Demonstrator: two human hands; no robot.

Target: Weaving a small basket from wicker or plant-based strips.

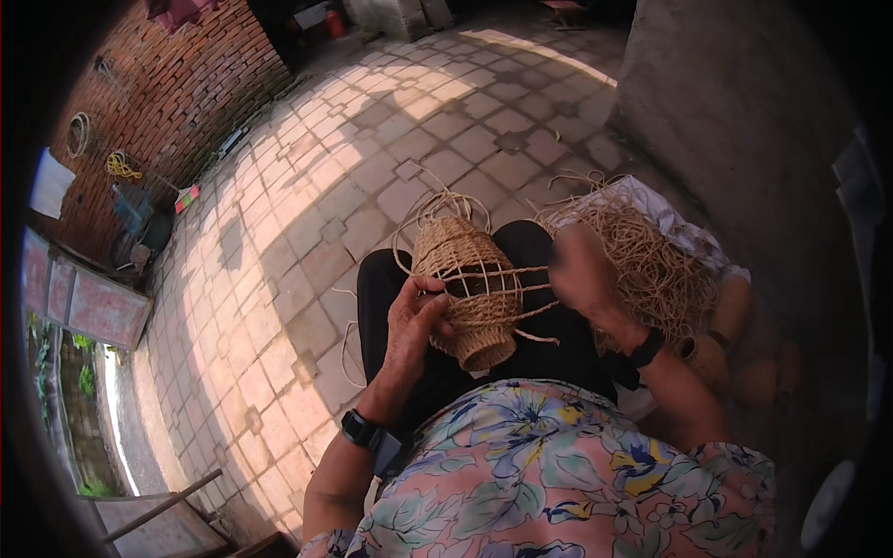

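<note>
At the centre of the frame, a woven basket (495, 312) lies across the person's dark-trousered lap, its narrow neck toward the lower edge. The left hand (416, 321) grips its left side, covering part of the weave. Cords (526, 271) stretch rightward from the basket to the right hand (586, 274); blur hides whether its fingers are closed on them. Right of centre, that hand and forearm partly block a tangled heap of straw (665, 270) on a white sack (662, 212). A brick wall (186, 88) stands upper left, beyond sunlit paving (302, 293).
</note>
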